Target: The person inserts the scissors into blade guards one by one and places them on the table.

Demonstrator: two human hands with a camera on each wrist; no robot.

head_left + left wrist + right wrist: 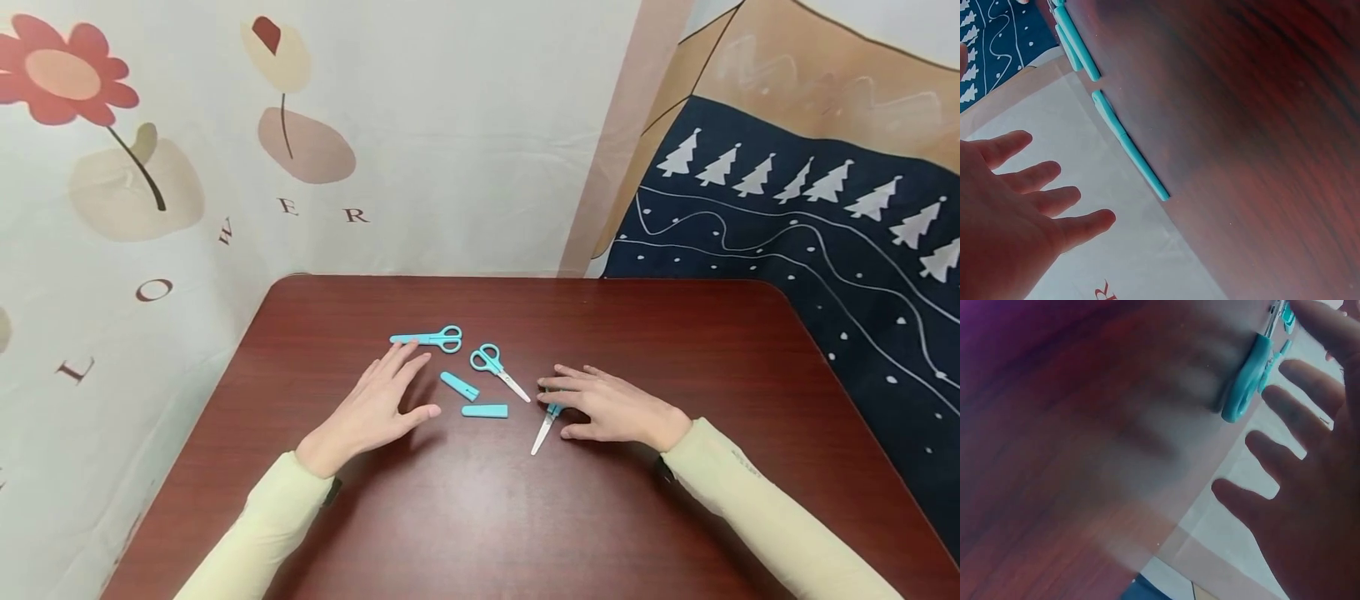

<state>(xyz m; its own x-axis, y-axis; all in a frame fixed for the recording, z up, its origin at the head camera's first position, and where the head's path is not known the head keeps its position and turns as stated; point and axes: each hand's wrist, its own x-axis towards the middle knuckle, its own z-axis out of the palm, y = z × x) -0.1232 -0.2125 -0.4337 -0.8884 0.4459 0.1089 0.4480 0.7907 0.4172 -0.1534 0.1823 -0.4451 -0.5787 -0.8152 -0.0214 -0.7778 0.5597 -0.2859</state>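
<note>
Three small pairs of scissors with turquoise handles lie on the table. The far-left scissors have their blades inside a turquoise sheath. Bare blades show on the middle scissors and on the right scissors. Two loose turquoise sheaths, one slanted and one level, lie between the hands. My left hand hovers with spread fingers, its fingertips overlapping the sheathed scissors in the head view. Over the right scissors, my right hand is spread too and partly hides their handles; the right wrist view shows the handle apart from the fingers.
The dark red wooden table has rounded far corners. Behind it hangs a pale curtain with flower prints and letters. A navy cloth with white trees hangs at the right.
</note>
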